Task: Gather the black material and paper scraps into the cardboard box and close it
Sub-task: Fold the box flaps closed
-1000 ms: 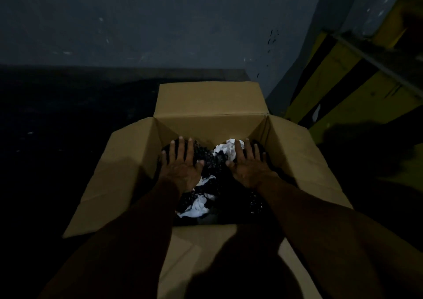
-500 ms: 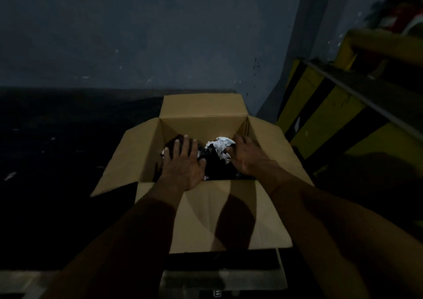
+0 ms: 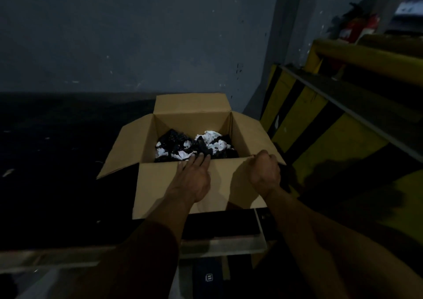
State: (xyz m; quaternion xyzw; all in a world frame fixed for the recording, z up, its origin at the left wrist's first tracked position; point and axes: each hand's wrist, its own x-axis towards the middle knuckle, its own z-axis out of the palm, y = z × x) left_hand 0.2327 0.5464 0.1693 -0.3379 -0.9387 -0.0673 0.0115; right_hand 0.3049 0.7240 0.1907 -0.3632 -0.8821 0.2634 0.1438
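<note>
Now closing cardboard box (image 3: pixel 248 136): left hand (image 3: pixel 193 179) fingers flat, holding nothing; right hand (image 3: pixel 264 172) fingers curled over near flap (image 3: pixel 160 188) edge; best raise evenly, black material (image 3: pixel 175 138) beyond fingertips.

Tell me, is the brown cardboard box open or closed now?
Open. The brown cardboard box has all four flaps spread outward, and the black material and white paper scraps inside are visible.

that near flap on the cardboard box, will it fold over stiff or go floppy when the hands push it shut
The near flap looks flat and uncreased, so it will probably swing as one stiff panel at its fold line. It likely feels light, being a single sheet of board. The right hand is curled at its corner and the left hand lies flat on it, so it should stay steady.
</note>
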